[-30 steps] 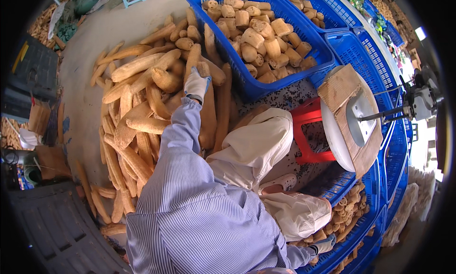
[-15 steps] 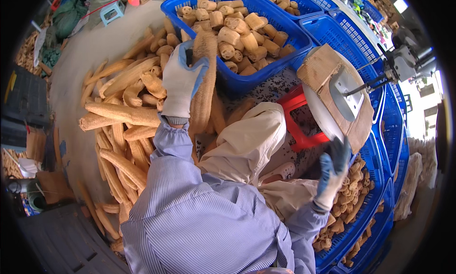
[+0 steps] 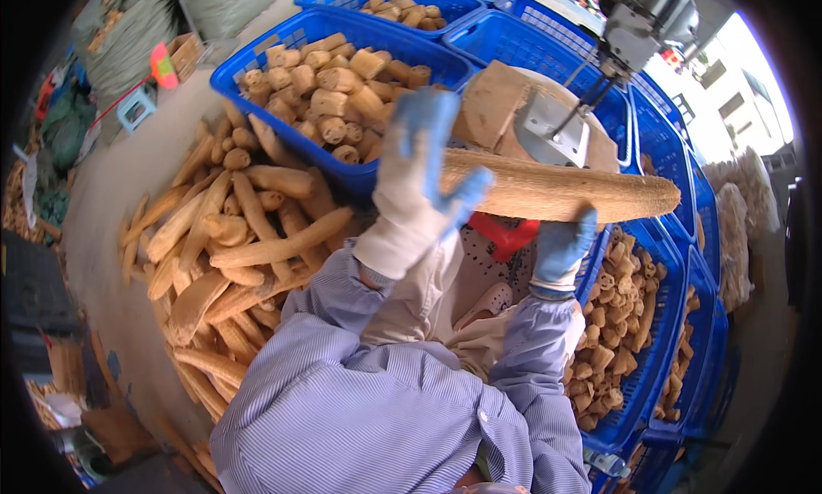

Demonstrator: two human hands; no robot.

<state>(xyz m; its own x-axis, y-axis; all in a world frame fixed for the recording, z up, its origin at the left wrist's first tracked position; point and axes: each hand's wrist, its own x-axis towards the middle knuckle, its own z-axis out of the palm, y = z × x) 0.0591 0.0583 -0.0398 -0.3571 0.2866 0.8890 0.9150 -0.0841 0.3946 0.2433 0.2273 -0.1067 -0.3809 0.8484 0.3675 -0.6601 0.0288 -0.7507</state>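
A long dried loofah (image 3: pixel 556 186) lies crosswise in front of me, level with the cutting machine's metal plate (image 3: pixel 552 126). My right hand (image 3: pixel 561 247), in a blue-and-white work glove, holds it from the near side below its middle. The thumb presses on the loofah; the other fingers are partly hidden. At its left end is my left hand (image 3: pixel 415 173), gloved alike and slightly blurred, with fingers stretched up and thumb apart. Its palm is beside that end, and I cannot tell whether it touches. A thin upright rod (image 3: pixel 578 109) meets the plate behind the loofah.
Whole loofahs (image 3: pixel 248 229) lie heaped on the floor at left. A blue basket (image 3: pixel 231 79) of cut loofah pieces stands ahead. At right, another blue basket (image 3: pixel 655 357) holds small end pieces. Under the machine's round top is a red stool (image 3: pixel 505 235). More blue baskets line the right.
The loofah has gone from upright at my left side to crosswise before the machine. My left hand has moved right and opened; my right hand has come up onto the loofah. The view has shifted.
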